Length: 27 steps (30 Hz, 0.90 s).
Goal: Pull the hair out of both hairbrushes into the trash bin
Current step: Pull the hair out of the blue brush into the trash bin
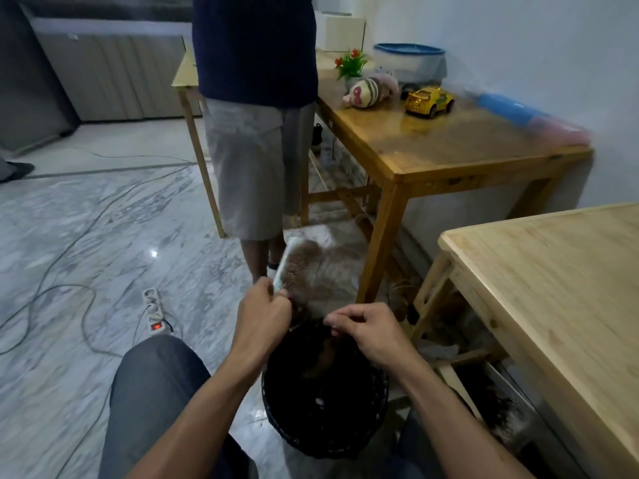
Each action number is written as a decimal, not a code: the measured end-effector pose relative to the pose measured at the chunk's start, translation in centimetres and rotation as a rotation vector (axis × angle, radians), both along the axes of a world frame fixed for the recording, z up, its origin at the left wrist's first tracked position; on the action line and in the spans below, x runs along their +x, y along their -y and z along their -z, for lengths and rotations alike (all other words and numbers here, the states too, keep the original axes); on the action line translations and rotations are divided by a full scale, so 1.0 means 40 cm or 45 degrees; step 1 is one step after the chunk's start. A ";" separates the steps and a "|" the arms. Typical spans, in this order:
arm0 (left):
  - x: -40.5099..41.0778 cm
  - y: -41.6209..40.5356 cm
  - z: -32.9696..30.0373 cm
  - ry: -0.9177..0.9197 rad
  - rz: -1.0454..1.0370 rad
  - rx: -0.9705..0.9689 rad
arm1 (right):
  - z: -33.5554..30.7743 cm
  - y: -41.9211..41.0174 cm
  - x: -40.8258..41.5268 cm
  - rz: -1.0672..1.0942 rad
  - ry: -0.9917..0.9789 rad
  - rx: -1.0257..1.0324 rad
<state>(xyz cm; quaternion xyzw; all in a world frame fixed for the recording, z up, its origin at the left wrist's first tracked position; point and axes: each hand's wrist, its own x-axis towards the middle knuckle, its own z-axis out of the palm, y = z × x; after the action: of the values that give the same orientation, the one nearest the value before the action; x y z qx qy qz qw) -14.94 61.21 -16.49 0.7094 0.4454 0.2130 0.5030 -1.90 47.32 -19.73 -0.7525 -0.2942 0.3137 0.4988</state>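
The left hand [264,307] has a closed grip on the hairbrush [294,267] at mid-frame; the right hand [366,331] pinches hair [313,314] above the black trash bin [325,440] (lower centre). Loose strands could miss the rim and land on the floor [86,236].

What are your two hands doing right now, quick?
Left hand: fingers curled round the hairbrush handle, holding it over the trash bin.
Right hand: fingers pinched together, apparently on hair; too dim to be sure.
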 end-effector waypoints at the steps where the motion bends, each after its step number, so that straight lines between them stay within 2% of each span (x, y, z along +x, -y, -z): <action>1: -0.003 -0.013 0.001 0.015 -0.068 -0.021 | 0.007 0.008 0.004 -0.026 0.026 -0.035; 4: -0.011 -0.047 0.001 0.051 -0.163 -0.051 | 0.026 0.027 0.005 -0.047 0.013 -0.094; 10: -0.023 0.003 -0.019 0.022 0.028 0.005 | 0.047 0.018 0.011 -0.096 0.095 -0.285; 12: -0.024 0.019 -0.015 -0.015 0.125 0.073 | 0.043 -0.001 0.002 -0.070 0.008 -0.184; 16: -0.019 0.053 -0.002 -0.046 0.241 0.203 | -0.004 -0.031 -0.014 0.186 -0.196 0.216; 18: -0.014 0.067 0.005 -0.051 0.259 0.232 | -0.019 -0.041 -0.019 0.215 -0.191 0.241; 21: -0.013 0.068 0.009 -0.045 0.190 0.197 | -0.008 -0.045 -0.018 0.213 -0.104 0.159; 27: -0.010 0.061 0.007 0.015 -0.025 -0.024 | -0.001 -0.027 -0.021 0.134 -0.004 0.042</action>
<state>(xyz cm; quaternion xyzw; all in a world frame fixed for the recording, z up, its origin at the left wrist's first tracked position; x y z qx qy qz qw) -15.33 58.79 -16.76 0.6991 0.4512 0.2181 0.5100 -2.75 48.40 -19.68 -0.7582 -0.2586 0.2833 0.5273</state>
